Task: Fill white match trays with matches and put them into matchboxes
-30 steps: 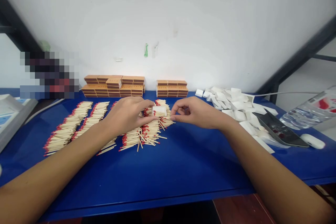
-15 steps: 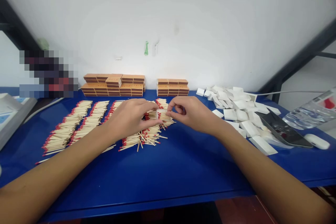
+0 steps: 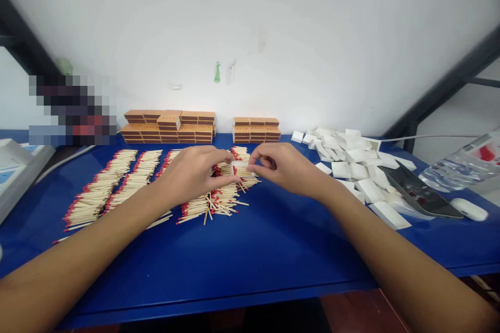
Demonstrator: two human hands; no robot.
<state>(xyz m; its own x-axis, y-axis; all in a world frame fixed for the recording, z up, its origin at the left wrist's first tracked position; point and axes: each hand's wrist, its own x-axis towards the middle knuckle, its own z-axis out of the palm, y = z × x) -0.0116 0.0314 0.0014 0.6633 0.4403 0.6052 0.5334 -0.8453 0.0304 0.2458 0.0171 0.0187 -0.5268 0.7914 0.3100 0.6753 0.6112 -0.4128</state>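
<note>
Between my two hands, just above the matches, is a small white matchbox tray [image 3: 242, 164]. My left hand [image 3: 193, 171] grips its left end, thumb below and fingers above. The thumb and forefinger of my right hand [image 3: 287, 169] are pinched together at its right end; whether they also hold matchsticks there is hidden. A few red match heads show at the tray's left side. Under and beside my hands lies a heap of loose red-tipped matches [image 3: 222, 203], partly covered by the left hand.
More rows of matches [image 3: 94, 187] lie to the left. Stacked brown matchboxes [image 3: 167, 132] and a smaller stack [image 3: 257, 130] stand by the wall. At right are piled white trays [image 3: 355, 156], a dark phone or tablet [image 3: 422, 192], a white mouse [image 3: 469, 209] and a plastic bottle [image 3: 453, 166].
Both hands stay almost where they were, the tray tilting slightly so that more of its white wall shows. Its matches are less visible now.
</note>
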